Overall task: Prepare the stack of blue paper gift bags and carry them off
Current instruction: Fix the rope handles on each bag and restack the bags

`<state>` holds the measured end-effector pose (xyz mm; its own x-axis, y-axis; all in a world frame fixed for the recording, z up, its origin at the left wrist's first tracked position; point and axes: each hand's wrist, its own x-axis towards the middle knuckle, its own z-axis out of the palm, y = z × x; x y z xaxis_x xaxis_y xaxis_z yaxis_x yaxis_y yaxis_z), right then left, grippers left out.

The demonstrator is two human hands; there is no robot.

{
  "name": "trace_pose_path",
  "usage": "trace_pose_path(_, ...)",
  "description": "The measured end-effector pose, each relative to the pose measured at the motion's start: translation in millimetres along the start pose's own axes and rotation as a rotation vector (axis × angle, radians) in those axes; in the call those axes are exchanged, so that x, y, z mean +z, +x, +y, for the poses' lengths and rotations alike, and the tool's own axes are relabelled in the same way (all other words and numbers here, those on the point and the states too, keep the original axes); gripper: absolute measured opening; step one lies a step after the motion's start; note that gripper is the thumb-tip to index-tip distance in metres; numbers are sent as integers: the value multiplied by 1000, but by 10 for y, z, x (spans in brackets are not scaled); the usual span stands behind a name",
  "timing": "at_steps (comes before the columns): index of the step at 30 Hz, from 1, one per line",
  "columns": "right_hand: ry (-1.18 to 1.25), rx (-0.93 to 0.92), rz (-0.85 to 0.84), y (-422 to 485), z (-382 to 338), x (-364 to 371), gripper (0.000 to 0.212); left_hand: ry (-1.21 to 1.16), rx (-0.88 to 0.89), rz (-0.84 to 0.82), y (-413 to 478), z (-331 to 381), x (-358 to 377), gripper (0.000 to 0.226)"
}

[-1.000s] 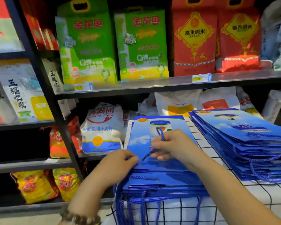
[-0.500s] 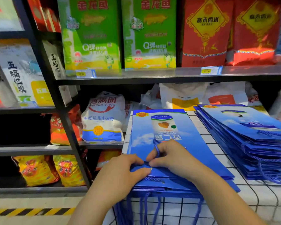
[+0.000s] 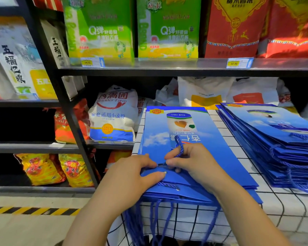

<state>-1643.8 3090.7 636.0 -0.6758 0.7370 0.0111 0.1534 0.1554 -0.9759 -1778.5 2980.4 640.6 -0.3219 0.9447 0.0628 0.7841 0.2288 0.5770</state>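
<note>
A flat stack of blue paper gift bags [image 3: 185, 132] lies on a white table with a black grid pattern [image 3: 283, 206], its near edge toward me. My right hand [image 3: 194, 162] pinches the blue rope handle [image 3: 179, 144] of the top bag, which loops up over my fingers. My left hand [image 3: 132, 176] presses on the stack's near left corner, thumb against a metal eyelet, fingertips meeting the right hand's at the rope. Several blue rope handles [image 3: 149, 224] dangle over the table's front edge.
A second, taller pile of blue bags [image 3: 274, 142] lies on the table to the right. Black metal shelves [image 3: 185, 68] behind hold green and red rice bags, a white flour sack [image 3: 112, 114] and white bags. Floor with yellow-black tape [image 3: 34, 210] at lower left.
The camera has moved closer and lower. My right hand slid toward me along the top bag, drawing the rope handle, and both hands now meet near the bag's near edge.
</note>
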Motion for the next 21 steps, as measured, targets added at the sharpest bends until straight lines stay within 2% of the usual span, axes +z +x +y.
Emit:
trace_pose_path(6,87,-36,19,-13,10,-2,18,125,75,-100,51,-28,-100,49)
trace_pose_path(10,60,-56,28,-26,26,-11,17,354,147,-125,105,39,-163,50)
trace_pose_path(14,44,-64,14,-22,25,-15,19,376,192,-88,115,29,-140,88)
trace_pose_path(21,91,-78,13,-39,3,-31,20,423,239,0,106,7,-70,93)
